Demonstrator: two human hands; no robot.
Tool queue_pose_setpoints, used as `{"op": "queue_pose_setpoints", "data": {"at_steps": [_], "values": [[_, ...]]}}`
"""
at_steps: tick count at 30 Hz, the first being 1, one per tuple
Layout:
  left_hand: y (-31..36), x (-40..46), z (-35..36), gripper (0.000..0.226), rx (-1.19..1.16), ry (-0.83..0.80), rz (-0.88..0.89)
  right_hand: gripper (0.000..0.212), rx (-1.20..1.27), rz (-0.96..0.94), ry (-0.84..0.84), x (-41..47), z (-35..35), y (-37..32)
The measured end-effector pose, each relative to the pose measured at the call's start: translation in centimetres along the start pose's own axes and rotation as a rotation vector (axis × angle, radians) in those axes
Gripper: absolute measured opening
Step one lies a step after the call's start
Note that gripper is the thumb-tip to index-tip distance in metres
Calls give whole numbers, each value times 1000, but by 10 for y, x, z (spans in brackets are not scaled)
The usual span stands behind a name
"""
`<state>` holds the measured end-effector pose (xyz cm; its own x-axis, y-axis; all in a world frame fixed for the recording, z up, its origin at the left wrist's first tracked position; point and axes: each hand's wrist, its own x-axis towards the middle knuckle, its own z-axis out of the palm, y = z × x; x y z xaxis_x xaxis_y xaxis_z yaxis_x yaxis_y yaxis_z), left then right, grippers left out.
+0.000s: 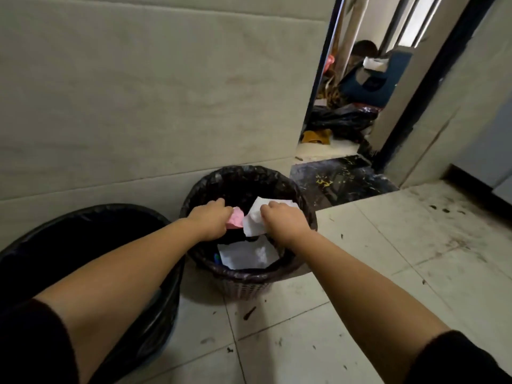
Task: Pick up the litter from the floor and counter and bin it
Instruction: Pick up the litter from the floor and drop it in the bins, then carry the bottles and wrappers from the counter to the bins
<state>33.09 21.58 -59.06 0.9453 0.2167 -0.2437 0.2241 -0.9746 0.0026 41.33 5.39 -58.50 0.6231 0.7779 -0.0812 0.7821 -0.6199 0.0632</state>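
Dark sleeves (457, 361) cover both upper forearms at the bottom edge of the view; both bare forearms extend forward over a small woven bin (246, 284) lined with a black bag. Left hand (210, 220) is closed on a pink crumpled scrap (235, 219), held above the bin opening. Right hand (285, 220) is closed on a white crumpled paper (253, 221), also above the opening; the 2 scraps sit just beside each other. White paper litter (246, 254) and a small blue item (217, 257) lie inside the bin. A larger black-lined bin (91, 214) stands just beside it on the left. Dark specks (249, 313) mark the pale tiled floor (388, 245). An open doorway (349, 106) shows clutter beyond.
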Motion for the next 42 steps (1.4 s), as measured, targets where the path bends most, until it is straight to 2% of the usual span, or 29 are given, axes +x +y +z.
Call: {"op": "queue_pose_setpoints", "data": {"at_steps": [3, 7, 10, 13, 16, 24, 29, 36, 40, 42], "values": [[3, 14, 15, 39, 78, -208, 11, 34, -58, -11, -190, 16, 26, -13], [17, 35, 47, 53, 133, -337, 11, 41, -84, 41, -504, 34, 60, -22], [20, 34, 50, 62, 205, -419, 37, 51, -47, 55, -602, 37, 62, -22], [16, 20, 4, 58, 195, -434, 54, 40, 20, 48, -564, 26, 19, -12], [12, -1, -75, 50, 152, -412, 57, 33, 62, 37, -515, 14, -59, 4], [51, -54, -322, 34, -63, -292, 92, 37, 113, 163, -425, -30, -303, 62], [78, -98, -438, 35, -138, -272, 154, 36, 174, 283, -442, -77, -432, 80], [111, -146, -553, 30, -71, -240, 398, 37, 302, 570, -359, -170, -537, 78], [153, -174, -588, 17, 33, -208, 613, 38, 356, 731, -345, -245, -559, 74], [178, -191, -595, 25, 59, -197, 688, 37, 381, 826, -336, -287, -563, 72]]}}
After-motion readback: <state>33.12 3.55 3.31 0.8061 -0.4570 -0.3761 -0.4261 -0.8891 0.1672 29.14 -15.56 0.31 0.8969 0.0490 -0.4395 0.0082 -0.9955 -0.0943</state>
